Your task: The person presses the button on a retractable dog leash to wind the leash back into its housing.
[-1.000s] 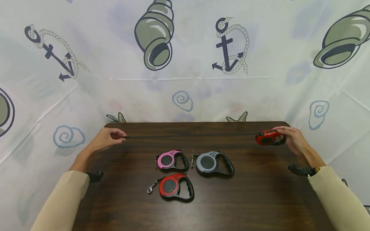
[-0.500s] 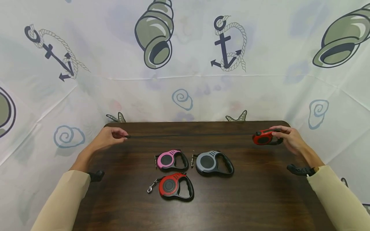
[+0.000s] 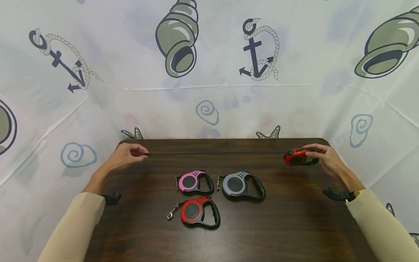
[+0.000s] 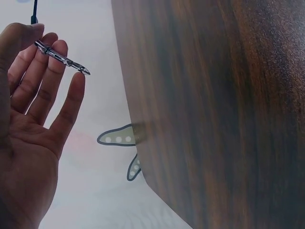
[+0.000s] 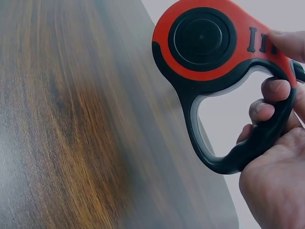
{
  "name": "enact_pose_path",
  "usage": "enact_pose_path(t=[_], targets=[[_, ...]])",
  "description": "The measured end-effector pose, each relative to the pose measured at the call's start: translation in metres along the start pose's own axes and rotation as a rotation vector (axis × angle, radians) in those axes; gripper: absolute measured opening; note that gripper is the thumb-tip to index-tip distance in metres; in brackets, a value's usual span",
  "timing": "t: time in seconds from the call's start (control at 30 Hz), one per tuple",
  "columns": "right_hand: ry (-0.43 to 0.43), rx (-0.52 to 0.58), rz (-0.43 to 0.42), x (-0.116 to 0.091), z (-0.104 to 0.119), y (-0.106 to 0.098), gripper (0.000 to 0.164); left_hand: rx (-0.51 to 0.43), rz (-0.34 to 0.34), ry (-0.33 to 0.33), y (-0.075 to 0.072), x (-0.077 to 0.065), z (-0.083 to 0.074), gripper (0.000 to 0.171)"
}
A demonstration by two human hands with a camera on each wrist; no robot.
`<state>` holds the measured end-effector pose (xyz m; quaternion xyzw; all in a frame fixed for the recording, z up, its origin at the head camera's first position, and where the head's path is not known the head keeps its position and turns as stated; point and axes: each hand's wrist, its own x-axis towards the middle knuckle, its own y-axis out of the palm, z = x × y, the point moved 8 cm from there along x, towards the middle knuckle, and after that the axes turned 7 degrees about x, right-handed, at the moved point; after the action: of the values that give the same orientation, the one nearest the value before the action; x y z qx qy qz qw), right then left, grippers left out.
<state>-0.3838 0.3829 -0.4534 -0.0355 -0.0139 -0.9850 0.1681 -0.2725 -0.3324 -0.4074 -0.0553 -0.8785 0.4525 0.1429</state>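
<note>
My right hand (image 3: 327,158) grips the black handle of a red retractable dog leash (image 5: 205,43), fingers curled through the loop and thumb on the red casing. From its front a thin dark leash cord (image 3: 216,153) runs taut leftward above the far part of the table. At the other end my left hand (image 3: 129,156) pinches the cord's end between thumb and fingers. A metal snap clip (image 4: 62,57) lies across those fingers in the left wrist view. Below the cord rest a pink leash (image 3: 188,181), a grey leash (image 3: 235,184) and another red leash (image 3: 191,211).
The leashes lie on a dark wooden table (image 3: 278,233), a silver clip (image 3: 170,215) stretching left from the lower red one. Behind the table's far edge hangs a white cloth (image 3: 222,109) printed with shells and anchors.
The right hand has moved slightly left with the red leash, and the left hand slightly right, so the stretched cord is a bit shorter. The leashes on the table have not moved.
</note>
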Motion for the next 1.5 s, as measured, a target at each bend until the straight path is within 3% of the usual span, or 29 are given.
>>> enact_pose_path(t=[0.6,1.5], targets=[[-0.022,0.021,0.057,0.006,0.005,0.014,0.026,0.013,0.026,-0.035,0.006,0.005,-0.011,0.013],[-0.078,-0.006,0.076,0.016,0.018,0.037,0.028,0.041,0.031,-0.029,0.013,0.016,-0.03,0.014]])
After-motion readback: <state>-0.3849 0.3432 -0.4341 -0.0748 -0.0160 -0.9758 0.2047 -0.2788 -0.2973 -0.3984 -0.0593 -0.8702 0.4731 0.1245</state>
